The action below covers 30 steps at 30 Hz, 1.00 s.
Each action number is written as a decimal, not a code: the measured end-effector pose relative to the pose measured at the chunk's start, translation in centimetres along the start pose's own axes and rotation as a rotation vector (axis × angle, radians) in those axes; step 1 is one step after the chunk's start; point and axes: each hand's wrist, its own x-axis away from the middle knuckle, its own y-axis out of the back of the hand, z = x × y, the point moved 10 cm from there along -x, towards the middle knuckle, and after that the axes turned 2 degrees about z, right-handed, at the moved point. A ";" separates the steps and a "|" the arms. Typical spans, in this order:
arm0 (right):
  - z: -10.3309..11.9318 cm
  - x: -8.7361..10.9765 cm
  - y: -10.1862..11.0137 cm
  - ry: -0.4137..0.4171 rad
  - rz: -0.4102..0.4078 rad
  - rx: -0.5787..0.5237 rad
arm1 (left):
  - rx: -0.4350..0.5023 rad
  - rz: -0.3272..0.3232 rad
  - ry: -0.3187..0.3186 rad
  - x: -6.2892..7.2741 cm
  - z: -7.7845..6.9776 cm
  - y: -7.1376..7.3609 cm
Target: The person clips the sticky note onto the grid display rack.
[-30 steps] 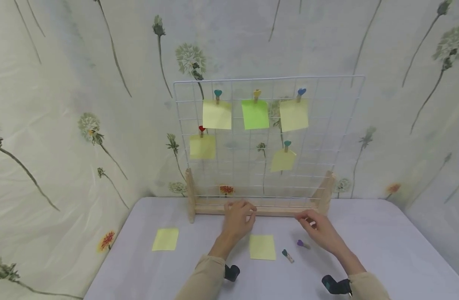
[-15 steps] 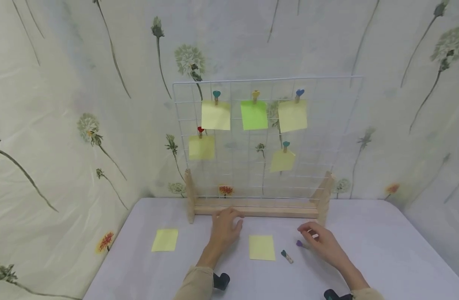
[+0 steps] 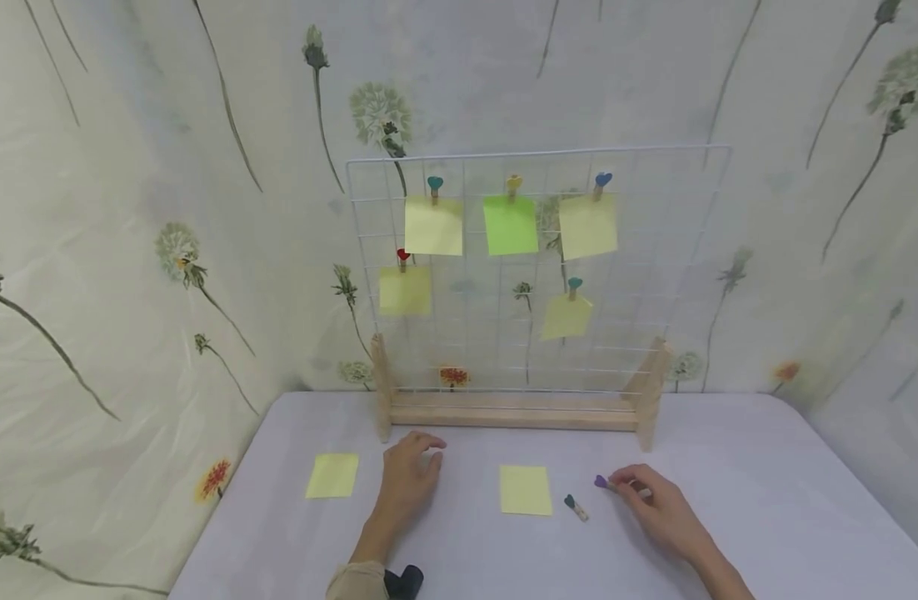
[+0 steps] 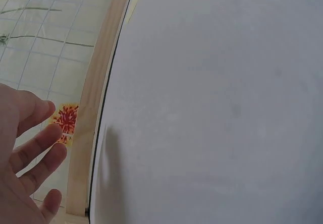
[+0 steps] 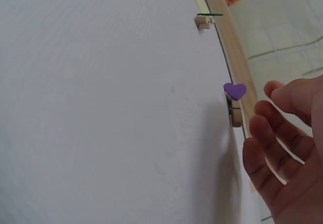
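Note:
My right hand [image 3: 657, 510] is at the purple heart clothespin [image 3: 601, 482] on the table. In the right wrist view, its loosely bent fingers [image 5: 262, 156] stand beside that clothespin with a gap between, holding nothing. A teal heart clothespin [image 3: 576, 507] lies just left of it. My left hand [image 3: 408, 479], relaxed and holding nothing, is over the table between two yellow sticky notes, one on the left [image 3: 333, 476] and one in the middle [image 3: 526, 490]. In the left wrist view its fingers [image 4: 45, 166] are spread and bare.
Behind the hands stands a white wire grid [image 3: 496, 337] in a wooden base [image 3: 511, 412]. Several notes hang from it on heart clothespins, among them a green note [image 3: 511, 227]. A flowered cloth [image 3: 227, 317] covers the wall behind.
My left hand has drawn away from the wooden base, to the left and nearer me. The right hand has come down from near the base toward the purple clothespin.

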 end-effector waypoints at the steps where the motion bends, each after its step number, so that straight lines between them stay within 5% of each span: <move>1: -0.2 0.1 -0.1 -0.009 0.005 -0.004 | -0.002 0.004 0.010 0.1 0.2 0.0; 8: -0.9 1.1 -0.5 -0.024 0.007 -0.016 | -0.005 -0.019 -0.020 0.5 0.7 0.3; 17: -1.2 2.3 -0.3 -0.016 -0.015 -0.072 | -0.016 -0.053 -0.020 1.0 2.8 2.8; 23: -2.1 2.8 -0.5 -0.069 0.028 -0.050 | -0.049 -0.068 0.064 1.3 5.7 5.1; 30: -2.3 3.2 -0.5 -0.081 0.016 -0.105 | -0.036 -0.194 0.157 2.8 10.9 8.8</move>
